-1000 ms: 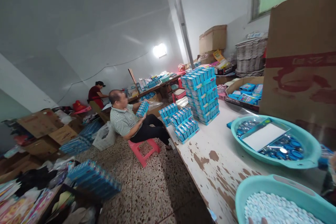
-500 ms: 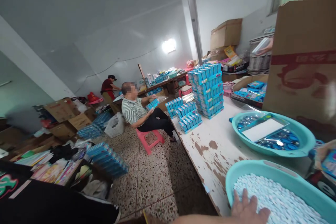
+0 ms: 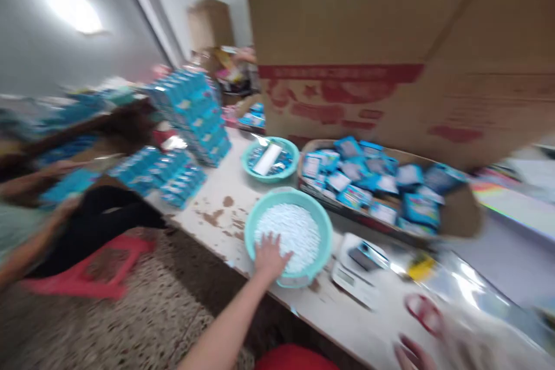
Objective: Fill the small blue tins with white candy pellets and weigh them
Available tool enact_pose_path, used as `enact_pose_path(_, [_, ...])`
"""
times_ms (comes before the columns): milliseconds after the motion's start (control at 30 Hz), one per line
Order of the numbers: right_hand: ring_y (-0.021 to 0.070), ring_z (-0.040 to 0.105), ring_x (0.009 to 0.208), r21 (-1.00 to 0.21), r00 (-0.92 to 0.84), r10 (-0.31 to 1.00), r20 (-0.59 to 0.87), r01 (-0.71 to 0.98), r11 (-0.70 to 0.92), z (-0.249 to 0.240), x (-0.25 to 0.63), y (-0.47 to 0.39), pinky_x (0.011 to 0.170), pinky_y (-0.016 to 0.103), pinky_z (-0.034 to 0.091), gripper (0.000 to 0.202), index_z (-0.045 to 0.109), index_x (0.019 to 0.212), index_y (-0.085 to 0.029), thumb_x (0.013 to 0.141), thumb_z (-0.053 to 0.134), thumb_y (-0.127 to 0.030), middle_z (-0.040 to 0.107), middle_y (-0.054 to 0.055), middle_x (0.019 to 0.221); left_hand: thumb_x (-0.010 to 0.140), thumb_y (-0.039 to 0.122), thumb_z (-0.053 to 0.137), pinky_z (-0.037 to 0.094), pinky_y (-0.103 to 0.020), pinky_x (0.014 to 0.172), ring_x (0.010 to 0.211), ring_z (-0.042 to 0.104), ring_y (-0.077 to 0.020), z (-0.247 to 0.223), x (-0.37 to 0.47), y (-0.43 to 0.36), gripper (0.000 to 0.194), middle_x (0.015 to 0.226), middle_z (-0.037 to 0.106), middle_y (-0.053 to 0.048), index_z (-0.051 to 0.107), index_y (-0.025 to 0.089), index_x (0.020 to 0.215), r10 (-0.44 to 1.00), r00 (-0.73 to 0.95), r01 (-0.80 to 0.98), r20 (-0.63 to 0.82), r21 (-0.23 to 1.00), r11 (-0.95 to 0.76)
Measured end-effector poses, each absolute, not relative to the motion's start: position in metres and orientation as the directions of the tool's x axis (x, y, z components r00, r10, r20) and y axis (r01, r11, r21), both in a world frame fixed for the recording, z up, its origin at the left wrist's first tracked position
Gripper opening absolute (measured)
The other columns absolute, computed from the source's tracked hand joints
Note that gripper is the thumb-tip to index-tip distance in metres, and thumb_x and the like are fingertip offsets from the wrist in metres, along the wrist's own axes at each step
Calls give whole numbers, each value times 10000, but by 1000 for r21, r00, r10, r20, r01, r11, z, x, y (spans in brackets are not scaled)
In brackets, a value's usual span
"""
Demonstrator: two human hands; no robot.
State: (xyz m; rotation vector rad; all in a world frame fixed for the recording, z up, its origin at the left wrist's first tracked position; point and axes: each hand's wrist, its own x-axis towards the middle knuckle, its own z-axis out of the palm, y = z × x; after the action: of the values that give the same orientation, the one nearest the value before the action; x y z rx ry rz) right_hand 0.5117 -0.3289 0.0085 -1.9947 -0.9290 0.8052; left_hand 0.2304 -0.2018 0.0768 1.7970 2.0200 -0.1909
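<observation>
My left hand point(image 3: 272, 259) rests palm down, fingers spread, on the small white tablet-like pieces point(image 3: 295, 231) that fill a round turquoise basin point(image 3: 324, 222). Only a few blurred fingers of my right hand point(image 3: 414, 352) show at the bottom edge, so its grip is unclear. Just above them lies a red looped item point(image 3: 425, 313), perhaps scissor handles. Between the two hands stands a white digital scale point(image 3: 349, 284), with a small dark-blue case point(image 3: 368, 256) on its plate.
A second turquoise basin point(image 3: 291, 172) holds blue and clear pieces under a white card. Beside it, an open carton point(image 3: 318, 195) contains blue packets, before a tall cardboard box point(image 3: 390, 34). Stacked blue display packs point(image 3: 195, 115) stand left. A person's arm point(image 3: 39, 237) shows near a red stool point(image 3: 87, 277).
My view has swung right and down, bringing the scale, the carton of packets and my right fingers into sight. My left hand stays spread on the white pieces.
</observation>
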Motion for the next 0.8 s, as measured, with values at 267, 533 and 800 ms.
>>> enact_pose_path(267, [262, 654, 769, -857, 653, 706, -274, 168, -488, 29, 535, -351, 659, 371, 541, 395, 632, 795, -188, 597, 624, -530, 703, 108, 868, 884, 570, 313, 304, -527, 1031, 1358, 250, -345, 56, 233, -192, 650, 1485, 311, -130, 347, 181, 1404, 949, 6, 993, -315, 112, 31])
enact_pose_path(533, [246, 639, 814, -874, 651, 703, -288, 121, -471, 19, 553, -314, 704, 374, 534, 430, 612, 877, -174, 626, 609, -523, 685, 134, 965, 894, 542, 319, 317, -497, 1031, 1359, 252, -318, 51, 233, -190, 622, 1497, 294, -107, 339, 193, 1408, 952, 12, 999, -305, 54, 5])
enact_pose_path(800, [246, 648, 817, -891, 635, 717, -287, 98, -444, 11, 568, -294, 736, 411, 534, 476, 596, 946, -168, 624, 644, -517, 681, 150, 984, 902, 521, 309, 319, -472, 1024, 1341, 272, -312, 53, 235, -188, 607, 1473, 339, -107, 350, 176, 1400, 946, 15, 999, -324, 33, -5])
